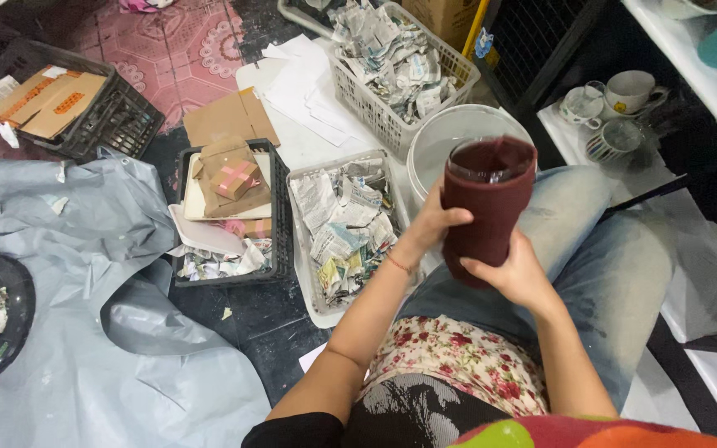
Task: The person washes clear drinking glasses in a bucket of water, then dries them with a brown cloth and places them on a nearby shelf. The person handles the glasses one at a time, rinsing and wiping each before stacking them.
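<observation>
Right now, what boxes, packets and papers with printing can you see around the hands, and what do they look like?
Small box: on the black tray, brown with pink tape crossed over it.
Flat cardboard boxes: black crate at far left, tan with orange marks.
Torn printed paper: white tray beside the left hand, grey-white crumpled scraps.
More printed scraps: white basket at top, heaped.
Blank white sheets: floor beside that basket.

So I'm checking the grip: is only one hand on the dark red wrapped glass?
No, both the left hand and the right hand hold the glass.
</observation>
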